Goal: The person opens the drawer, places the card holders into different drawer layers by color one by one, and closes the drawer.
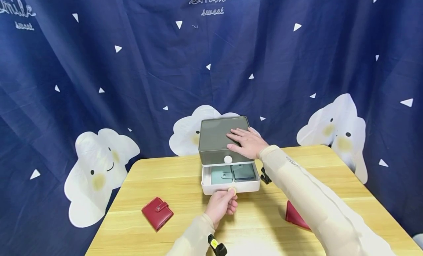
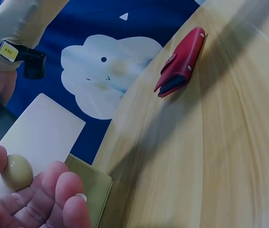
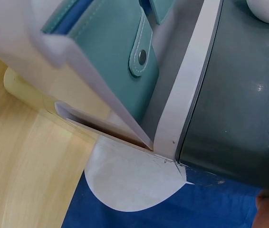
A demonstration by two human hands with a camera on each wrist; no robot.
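My left hand (image 1: 222, 204) pinches the round yellowish knob (image 2: 18, 172) of a white drawer (image 1: 211, 190), which is pulled out of a small drawer box. Flat on the box's dark grey top (image 1: 216, 134) rests my right hand (image 1: 248, 143), fingers spread. Inside the drawer lie a light teal wallet (image 1: 218, 175) with a snap strap and a darker green wallet (image 1: 244, 172) beside it. In the right wrist view the teal wallet (image 3: 110, 57) shows up close, its snap fastened. Another white knob (image 1: 228, 159) sits on the grey drawer above.
A red wallet (image 1: 158, 213) with a snap strap lies on the wooden table (image 1: 178, 182) at the left. Another red wallet (image 1: 295, 215) is partly covered by the right sleeve. Below the white drawer is an olive-yellow drawer (image 2: 94, 183). A blue curtain (image 1: 158, 65) hangs behind.
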